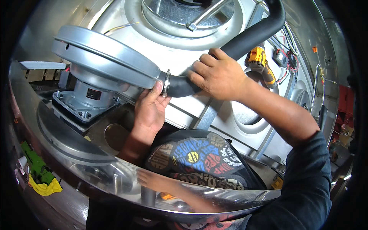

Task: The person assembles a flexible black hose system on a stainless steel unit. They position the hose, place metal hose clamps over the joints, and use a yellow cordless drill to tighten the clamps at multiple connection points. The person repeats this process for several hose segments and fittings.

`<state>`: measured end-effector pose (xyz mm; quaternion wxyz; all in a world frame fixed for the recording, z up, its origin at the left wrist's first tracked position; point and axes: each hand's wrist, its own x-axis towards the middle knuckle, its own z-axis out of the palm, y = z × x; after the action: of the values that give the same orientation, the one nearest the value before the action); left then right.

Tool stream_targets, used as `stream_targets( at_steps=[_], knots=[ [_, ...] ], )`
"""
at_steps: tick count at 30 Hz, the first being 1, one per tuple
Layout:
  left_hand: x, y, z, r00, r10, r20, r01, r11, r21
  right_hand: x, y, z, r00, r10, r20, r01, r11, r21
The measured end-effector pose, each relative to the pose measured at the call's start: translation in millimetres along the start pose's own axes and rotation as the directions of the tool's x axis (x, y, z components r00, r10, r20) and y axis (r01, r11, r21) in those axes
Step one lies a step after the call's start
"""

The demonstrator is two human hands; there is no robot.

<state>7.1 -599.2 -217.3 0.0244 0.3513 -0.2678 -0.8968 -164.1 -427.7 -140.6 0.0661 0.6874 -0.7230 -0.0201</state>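
Observation:
A grey metal blower (pixel 111 57) with a round, flat housing stands at the left, its outlet pointing toward the middle. A black rubber hose (pixel 253 36) runs from the upper right, bends, and meets that outlet. Around the hose's end sits a steel hose clamp (pixel 166 82), its screw upward. My left hand (pixel 150 109) pinches at the clamp from below, thumb against the outlet's edge and fingers underneath. My right hand (pixel 219 74) is wrapped over the hose near its bend; its palm side is hidden.
A yellow cordless drill (pixel 260 63) lies right of my right hand, beside a multimeter (pixel 280 57) with leads. Loose wire ends (pixel 120 27) stick out behind the blower. A threaded rod (pixel 207 15) crosses the round opening at top. A polished curved rim (pixel 126 176) passes in front of me.

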Motion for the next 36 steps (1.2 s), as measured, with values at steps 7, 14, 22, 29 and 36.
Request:
stream_targets(
  at_steps=[7,14,22,29,36],
  knots=[
    [-3.2,-38.7,3.9,0.974,0.066,0.215,0.017,0.932,-0.362,1.6,1.7,19.6,0.998,-0.042,-0.041,0.044,0.997,0.064],
    [8.3,-50.3,24.3,0.967,-0.014,0.253,0.094,0.946,-0.309,6.3,-1.2,13.4,0.997,-0.004,-0.079,0.009,0.997,0.07],
    [19.2,-34.0,11.8,0.969,-0.042,0.244,0.089,0.978,-0.187,4.9,-16.9,11.6,0.995,0.068,-0.068,-0.065,0.997,0.043],
    [29.4,-37.0,7.3,0.965,0.014,0.261,0.06,0.96,-0.273,5.3,-13.1,17.1,0.992,0.059,-0.11,-0.054,0.997,0.048],
    [25.1,-43.3,9.7,0.952,0.098,0.289,-0.012,0.959,-0.285,3.2,-13.8,15.4,0.992,0.09,-0.087,-0.083,0.993,0.081]
  ],
)
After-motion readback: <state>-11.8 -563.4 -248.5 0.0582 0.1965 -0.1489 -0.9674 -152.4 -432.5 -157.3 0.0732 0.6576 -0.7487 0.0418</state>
